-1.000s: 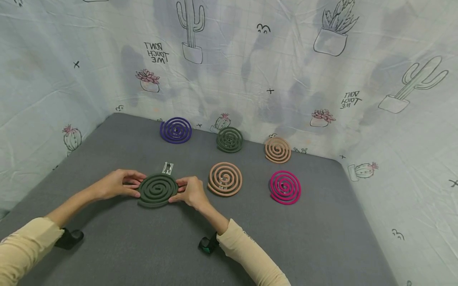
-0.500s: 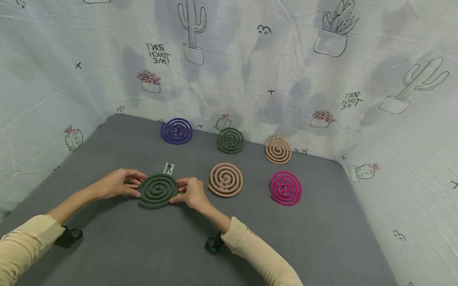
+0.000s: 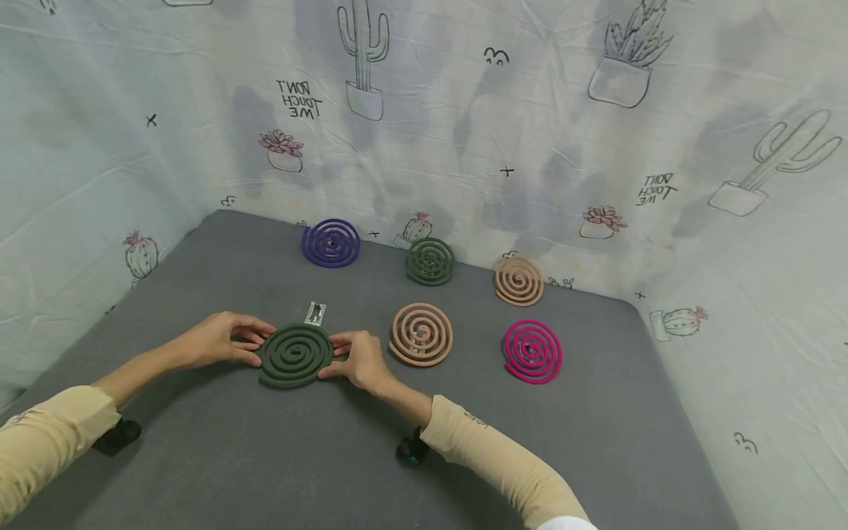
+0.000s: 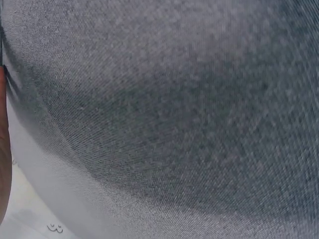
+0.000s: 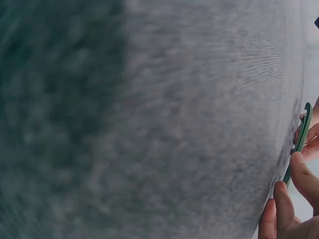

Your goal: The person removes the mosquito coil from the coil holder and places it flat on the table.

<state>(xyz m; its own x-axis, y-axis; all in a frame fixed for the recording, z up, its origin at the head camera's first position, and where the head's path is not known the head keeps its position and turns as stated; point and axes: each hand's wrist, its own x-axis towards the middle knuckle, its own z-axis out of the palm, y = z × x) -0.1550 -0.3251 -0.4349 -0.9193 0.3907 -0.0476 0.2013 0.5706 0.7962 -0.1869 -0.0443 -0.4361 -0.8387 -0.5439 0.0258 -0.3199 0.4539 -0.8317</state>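
Note:
A dark green mosquito coil [image 3: 295, 353] lies level between my two hands in the head view, low over the table. My left hand [image 3: 225, 342] pinches its left rim between thumb and fingers. On the opposite rim, my right hand [image 3: 361, 361] pinches it the same way. Just behind the coil, a small metal coil stand [image 3: 315, 314] lies on the table. The right wrist view has the coil [image 5: 300, 134] edge-on at its right border, with fingers of both hands at it. Mostly grey cloth fills the left wrist view, where only a strip of skin shows.
On the grey table [image 3: 477, 449] lie a tan coil [image 3: 421, 335] and a pink coil [image 3: 533, 351]. Farther back are a purple coil [image 3: 331, 243], another green coil [image 3: 430, 261] and a second tan coil [image 3: 519, 281]. A cactus-print cloth [image 3: 450, 110] hangs behind.
Both hands keep their hold on the green coil, which barely shifts against the table. The right forearm has swung a little to the right. The head view has drifted slightly.

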